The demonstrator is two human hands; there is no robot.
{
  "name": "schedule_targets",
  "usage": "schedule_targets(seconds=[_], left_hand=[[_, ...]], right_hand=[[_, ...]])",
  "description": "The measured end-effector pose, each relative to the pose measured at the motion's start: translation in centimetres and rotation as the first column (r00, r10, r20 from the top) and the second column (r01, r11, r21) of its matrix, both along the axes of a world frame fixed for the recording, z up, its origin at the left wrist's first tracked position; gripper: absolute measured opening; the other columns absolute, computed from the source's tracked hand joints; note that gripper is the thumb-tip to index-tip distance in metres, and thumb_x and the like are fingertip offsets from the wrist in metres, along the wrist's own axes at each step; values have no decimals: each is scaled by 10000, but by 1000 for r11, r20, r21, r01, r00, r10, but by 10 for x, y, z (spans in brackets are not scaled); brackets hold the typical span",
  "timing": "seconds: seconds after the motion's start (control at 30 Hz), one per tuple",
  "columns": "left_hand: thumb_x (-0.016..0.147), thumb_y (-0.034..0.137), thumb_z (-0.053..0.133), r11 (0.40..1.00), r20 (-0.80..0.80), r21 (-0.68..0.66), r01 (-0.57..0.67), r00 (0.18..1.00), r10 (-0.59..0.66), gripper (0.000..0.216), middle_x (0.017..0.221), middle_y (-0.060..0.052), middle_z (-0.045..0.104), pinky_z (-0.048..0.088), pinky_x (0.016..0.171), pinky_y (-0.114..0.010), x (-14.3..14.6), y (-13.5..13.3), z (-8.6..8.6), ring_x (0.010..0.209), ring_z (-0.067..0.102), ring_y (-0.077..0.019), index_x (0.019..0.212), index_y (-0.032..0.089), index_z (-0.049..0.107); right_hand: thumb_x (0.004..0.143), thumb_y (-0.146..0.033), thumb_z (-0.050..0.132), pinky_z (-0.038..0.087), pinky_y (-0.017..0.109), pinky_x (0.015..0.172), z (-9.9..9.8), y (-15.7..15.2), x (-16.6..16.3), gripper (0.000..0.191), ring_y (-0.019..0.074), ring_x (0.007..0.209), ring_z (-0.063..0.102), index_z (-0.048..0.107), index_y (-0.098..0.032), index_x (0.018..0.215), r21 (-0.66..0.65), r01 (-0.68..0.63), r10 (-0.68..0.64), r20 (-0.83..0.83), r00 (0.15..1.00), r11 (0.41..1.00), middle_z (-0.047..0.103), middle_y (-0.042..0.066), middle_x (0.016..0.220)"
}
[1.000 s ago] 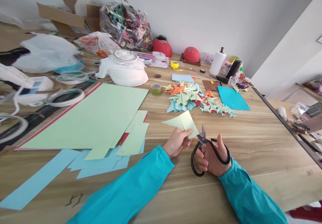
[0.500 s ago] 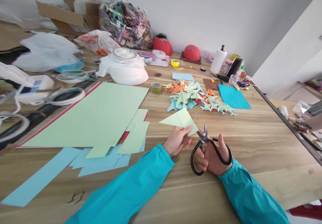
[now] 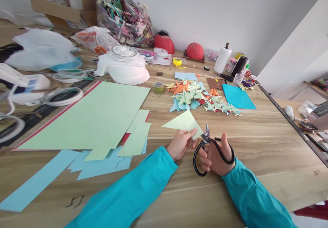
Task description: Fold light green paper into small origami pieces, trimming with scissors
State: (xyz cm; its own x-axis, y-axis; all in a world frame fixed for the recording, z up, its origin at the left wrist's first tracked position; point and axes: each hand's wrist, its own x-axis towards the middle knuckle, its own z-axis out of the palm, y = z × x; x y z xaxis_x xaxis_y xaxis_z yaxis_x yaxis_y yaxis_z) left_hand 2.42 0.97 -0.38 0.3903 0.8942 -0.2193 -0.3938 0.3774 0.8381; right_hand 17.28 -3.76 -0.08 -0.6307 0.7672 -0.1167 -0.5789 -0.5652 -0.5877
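Pinches a folded pale-green paper [image 3: 183, 122] with fingers of the left hand [image 3: 181, 145], just over the desk [image 3: 256, 146]. Clenches black scissors [image 3: 206, 139] in the right hand [image 3: 216, 158], blades upright at the paper's right edge. Sits short of a heap of folded paper shapes [image 3: 197, 99], a large green sheet [image 3: 94, 118] leftward.

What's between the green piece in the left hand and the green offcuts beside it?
Only bare wooden table, per the head view: nothing lies between the green piece in the left hand and the green offcuts.
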Motion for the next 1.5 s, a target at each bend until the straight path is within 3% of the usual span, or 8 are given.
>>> schedule_targets(seconds=[0.2,0.4,0.7,1.1,1.33,1.5], left_hand=[[687,418,657,1000,-15,11,-1,1000,1,380,469,24,494,349,342,-211,-1,0,1,346,418,-73,849,75,671],[683,406,656,999,-2,23,23,1000,-23,361,472,19,502,362,320,-217,-2,1,0,342,427,-82,816,72,673],[658,395,682,1000,37,-18,-20,999,21,313,460,12,521,388,310,-217,-3,3,-1,326,444,-88,688,89,621],[732,345,639,996,51,86,26,998,-30,292,562,-21,577,374,375,-192,1,-3,1,425,464,-78,829,73,686],[742,370,613,997,74,47,-66,995,62,278,783,-80,687,372,319,-213,0,0,1,364,468,-75,771,95,642],[712,380,644,996,44,40,-85,996,83,285,701,-62,673,370,310,-212,2,0,-1,353,458,-76,734,95,628]], right_hand=[[743,-794,219,352,266,443,-2,-1,3,773,121,479,413,470,-180,1142,13,-1,1,27,1000,1000,524,14,691],[756,-785,187,356,253,429,1,-3,6,778,116,454,419,350,-265,1311,15,-7,6,52,999,1000,539,7,675],[777,-761,192,378,265,425,1,-5,8,776,132,454,450,241,-279,1383,23,16,-18,58,998,1000,566,21,681],[796,-731,236,406,305,477,1,-3,2,726,144,483,469,345,-207,1285,45,9,-8,-6,1000,999,578,43,738],[800,-735,184,390,291,480,-1,-3,5,722,140,484,465,391,-196,1234,43,0,0,10,1000,999,559,29,697],[801,-735,181,386,290,480,0,-4,4,707,132,489,461,473,-170,1109,43,-10,10,21,1000,999,548,31,698]])
